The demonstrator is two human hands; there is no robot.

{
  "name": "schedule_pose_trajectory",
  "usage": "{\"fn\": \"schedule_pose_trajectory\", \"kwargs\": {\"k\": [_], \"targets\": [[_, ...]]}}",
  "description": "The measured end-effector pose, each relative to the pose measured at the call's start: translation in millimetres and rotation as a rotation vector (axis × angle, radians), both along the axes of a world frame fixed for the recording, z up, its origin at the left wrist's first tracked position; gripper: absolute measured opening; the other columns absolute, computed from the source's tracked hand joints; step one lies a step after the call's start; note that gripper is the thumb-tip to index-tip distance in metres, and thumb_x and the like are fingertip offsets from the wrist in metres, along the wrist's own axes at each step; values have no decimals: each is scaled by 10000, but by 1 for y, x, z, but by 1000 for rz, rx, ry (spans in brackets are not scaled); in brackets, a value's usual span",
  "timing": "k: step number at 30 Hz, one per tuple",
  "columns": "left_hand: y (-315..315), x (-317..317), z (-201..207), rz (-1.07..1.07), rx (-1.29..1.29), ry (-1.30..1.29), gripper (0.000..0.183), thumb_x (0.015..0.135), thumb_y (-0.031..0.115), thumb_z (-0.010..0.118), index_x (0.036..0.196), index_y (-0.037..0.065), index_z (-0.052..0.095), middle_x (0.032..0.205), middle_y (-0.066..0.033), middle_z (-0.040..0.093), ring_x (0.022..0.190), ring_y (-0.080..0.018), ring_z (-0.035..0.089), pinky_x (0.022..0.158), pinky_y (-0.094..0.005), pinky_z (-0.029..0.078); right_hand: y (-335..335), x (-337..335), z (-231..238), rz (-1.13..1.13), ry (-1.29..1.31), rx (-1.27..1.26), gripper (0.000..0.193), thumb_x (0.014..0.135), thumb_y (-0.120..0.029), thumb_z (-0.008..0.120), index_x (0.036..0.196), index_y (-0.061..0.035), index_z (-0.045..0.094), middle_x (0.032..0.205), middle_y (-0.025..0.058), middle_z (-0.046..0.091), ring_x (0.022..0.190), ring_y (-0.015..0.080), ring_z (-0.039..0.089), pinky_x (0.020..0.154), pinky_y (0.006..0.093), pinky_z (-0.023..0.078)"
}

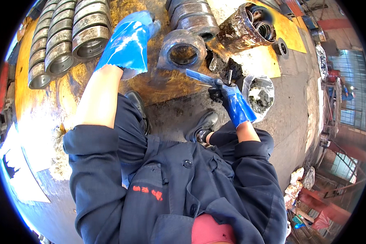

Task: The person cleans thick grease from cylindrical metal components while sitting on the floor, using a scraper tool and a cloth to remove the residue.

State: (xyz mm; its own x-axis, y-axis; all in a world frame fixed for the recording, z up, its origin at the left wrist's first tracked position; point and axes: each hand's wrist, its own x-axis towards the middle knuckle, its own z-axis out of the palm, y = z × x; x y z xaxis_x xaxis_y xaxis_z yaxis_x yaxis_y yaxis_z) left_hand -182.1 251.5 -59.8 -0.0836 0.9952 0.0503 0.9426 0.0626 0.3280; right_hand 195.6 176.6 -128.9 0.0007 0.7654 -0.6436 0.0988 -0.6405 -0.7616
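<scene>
My left hand [136, 34], in a blue rubber glove, reaches out over the oily yellow surface between rows of metal rings. Its fingertips are turned away and cannot be made out. My right hand [231, 95], in a blue glove with blackened fingers, is closed round a flat blue strip-like tool [200, 77]. A thin metal rod [230, 76] also sticks up by these fingers. Just beyond the blue strip's tip lies a thick greasy metal ring [184, 54]. Beside my right hand is a clear plastic bag [261, 96] with black greasy matter inside.
Rows of metal rings [61, 44] lie at the far left, with another row [193, 18] at the top middle. A grimy bucket [242, 30] holds several dark rings. A small black ring [280, 47] lies right of it. My shoes [205, 124] are below the work surface.
</scene>
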Motion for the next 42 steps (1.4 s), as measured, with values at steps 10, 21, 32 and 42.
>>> {"fn": "schedule_pose_trajectory", "kwargs": {"k": [10,21,32,42], "targets": [[-11,22,36,48,-93,67,397,901,365,490,1157,108,650,1136,-167,649,1047,-362,614,929,-457,485,5,24,-84,688,-1167,604,231,836,-274,611,1042,-200,685,845,184,670,773,353,662,682,422,545],[-16,26,36,39,-63,66,414,911,392,520,1187,106,638,1163,-168,639,1076,-350,603,953,-451,474,84,-15,-79,923,-1084,423,377,818,-339,616,1167,-201,651,1003,130,695,916,312,672,806,391,529],[-14,35,40,40,-79,82,389,907,374,496,1182,144,648,1135,-153,655,1031,-339,629,931,-444,494,63,11,-196,645,-763,385,288,930,-164,509,1162,-10,584,1023,144,675,895,204,649,773,311,526],[-19,0,39,136,28,74,368,891,377,524,1062,88,676,1026,-185,668,965,-360,640,864,-450,507,46,-137,-33,867,-1000,577,298,868,-328,527,1119,-214,638,909,186,690,920,365,660,815,484,519]]}}
